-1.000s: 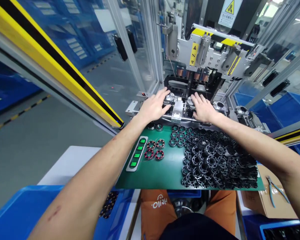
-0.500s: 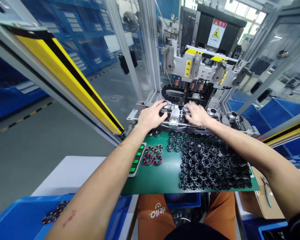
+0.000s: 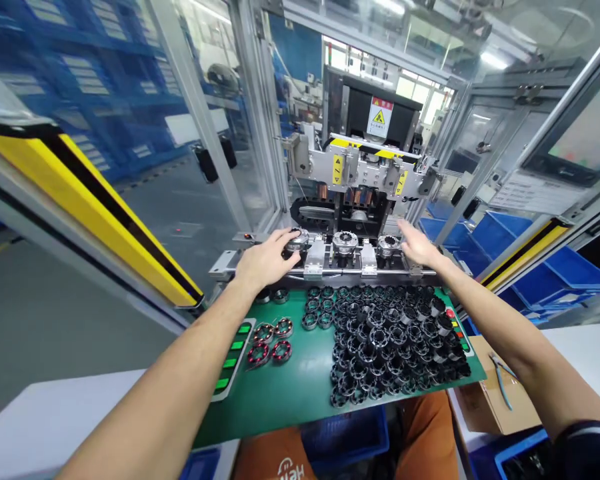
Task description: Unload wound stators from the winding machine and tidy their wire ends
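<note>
My left hand (image 3: 266,261) curves around the leftmost round metal holder (image 3: 300,239) on the machine's front rail, fingers at its far side and thumb at its near side. My right hand (image 3: 421,247) is at the right of the row, fingers stretched out with nothing visible in them. It covers the place of the fourth holder, so contact there cannot be made out. Between my hands sit a middle metal holder (image 3: 345,243) and another holder with a black toothed ring (image 3: 389,246). Silver clamp blocks (image 3: 315,259) separate the holders.
On the green mat (image 3: 280,407) lie stacked black slotted rings (image 3: 380,337) and several copper-wound stators (image 3: 281,351). Green-marked panel (image 3: 235,353) is at left. The press head (image 3: 365,170) hangs above the rail. Yellow-black posts (image 3: 115,207) flank the station. Pliers (image 3: 503,383) lie on a carton.
My right hand has moved right along the row, from the second holder to the far right one. My left hand stays at the leftmost holder. The view has turned right.
</note>
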### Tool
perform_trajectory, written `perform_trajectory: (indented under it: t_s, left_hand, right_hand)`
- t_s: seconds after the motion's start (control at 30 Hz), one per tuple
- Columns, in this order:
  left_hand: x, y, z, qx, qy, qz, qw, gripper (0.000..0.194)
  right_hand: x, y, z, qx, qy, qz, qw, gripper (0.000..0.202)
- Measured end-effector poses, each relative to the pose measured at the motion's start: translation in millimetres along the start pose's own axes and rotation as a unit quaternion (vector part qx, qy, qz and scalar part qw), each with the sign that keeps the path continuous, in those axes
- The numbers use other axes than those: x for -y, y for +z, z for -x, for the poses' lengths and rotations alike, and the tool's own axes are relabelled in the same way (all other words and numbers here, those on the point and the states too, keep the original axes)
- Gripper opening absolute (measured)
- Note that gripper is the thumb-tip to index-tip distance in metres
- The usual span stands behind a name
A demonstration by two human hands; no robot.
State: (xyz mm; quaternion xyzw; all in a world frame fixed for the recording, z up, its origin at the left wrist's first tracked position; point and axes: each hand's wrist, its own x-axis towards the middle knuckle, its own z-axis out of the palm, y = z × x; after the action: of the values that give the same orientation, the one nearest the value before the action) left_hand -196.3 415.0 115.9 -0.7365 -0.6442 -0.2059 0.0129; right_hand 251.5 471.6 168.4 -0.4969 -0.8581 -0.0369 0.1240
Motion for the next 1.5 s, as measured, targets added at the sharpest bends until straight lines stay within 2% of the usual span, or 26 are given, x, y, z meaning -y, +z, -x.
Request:
perform_trajectory:
  t_s: [0.1, 0.2, 0.3, 0.37, 0.4, 0.43, 0.47, 0.53, 0.57, 0.63, 0.7, 0.77, 0.87, 1.0, 1.2, 1.3, 1.4, 1.5]
  left_hand:
    - [-3, 1.5, 2, -0.003, 0.0, -0.009, 1.0, 0.062]
    - [-10, -5.0, -2, 0.0, 0.0, -0.024, 1.0, 0.061]
    - [-23, -29.2, -6, 0.017, 0.026, -0.038, 0.999, 0.061]
    - [-37, -49.3, 4, 0.015, 0.051, -0.043, 0.998, 0.06]
    - [-44, -56.8, 16, -0.003, 0.059, -0.039, 0.997, 0.06]
    - [-52, -60.9, 35, -0.034, 0.064, -0.033, 0.997, 0.061]
    - [-58, -60.5, 61, -0.107, 0.062, 0.0, 0.992, 0.059]
    - [-68, -45.4, 126, -0.205, 0.053, 0.069, 0.975, 0.052]
    - [-71, -31.6, 162, -0.221, 0.076, 0.092, 0.968, 0.051]
    - [-75, 2.6, 231, -0.213, 0.125, 0.114, 0.962, 0.051]
    - [-78, 35.9, 282, -0.189, 0.139, 0.116, 0.965, 0.043]
    - [-80, 60.4, 309, -0.173, 0.134, 0.101, 0.971, 0.03]
    - [-81, 79.4, 317, -0.175, 0.109, 0.035, 0.978, 0.019]
    - [-81, 89.0, 315, -0.203, 0.092, -0.057, 0.973, 0.02]
    - [-74, 95.6, 323, -0.195, 0.123, -0.046, 0.972, 0.026]
    - [-72, 99.1, 326, -0.204, 0.117, -0.044, 0.971, 0.028]
    - [-74, 101.9, 328, -0.214, 0.098, -0.037, 0.971, 0.027]
    - [-77, 103.1, 329, -0.208, 0.08, -0.016, 0.975, 0.023]
  right_hand:
    - [-29, -13, 18, -0.043, 0.047, -0.002, 0.998, 0.083]
    - [-46, -28, 40, -0.03, 0.051, -0.022, 0.998, 0.08]
    - [-50, -53, 74, -0.058, 0.04, -0.046, 0.996, 0.078]
    - [-50, -70, 114, -0.096, 0.045, -0.061, 0.992, 0.078]
    - [-49, -74, 141, -0.114, 0.055, -0.069, 0.99, 0.077]
    - [-48, -74, 172, -0.128, 0.072, -0.077, 0.986, 0.074]
    - [-46, -68, 206, -0.14, 0.097, -0.086, 0.982, 0.069]
    - [-37, -42, 276, -0.172, 0.172, -0.102, 0.965, 0.056]
    - [-30, -22, 309, -0.184, 0.211, -0.112, 0.953, 0.052]
    - [-15, 23, 360, -0.194, 0.266, -0.136, 0.934, 0.051]
    - [-1, 63, 390, -0.202, 0.292, -0.16, 0.921, 0.052]
    - [7, 91, 400, -0.223, 0.314, -0.174, 0.907, 0.051]
    - [8, 109, 400, -0.254, 0.328, -0.184, 0.891, 0.049]
    - [2, 114, 401, -0.265, 0.307, -0.193, 0.893, 0.051]
    - [-2, 112, 405, -0.262, 0.295, -0.208, 0.895, 0.048]
    - [0, 113, 405, -0.272, 0.302, -0.234, 0.883, 0.043]
    - [5, 130, 411, -0.328, 0.346, -0.261, 0.839, 0.044]
    - [14, 163, 419, -0.395, 0.41, -0.306, 0.763, 0.054]
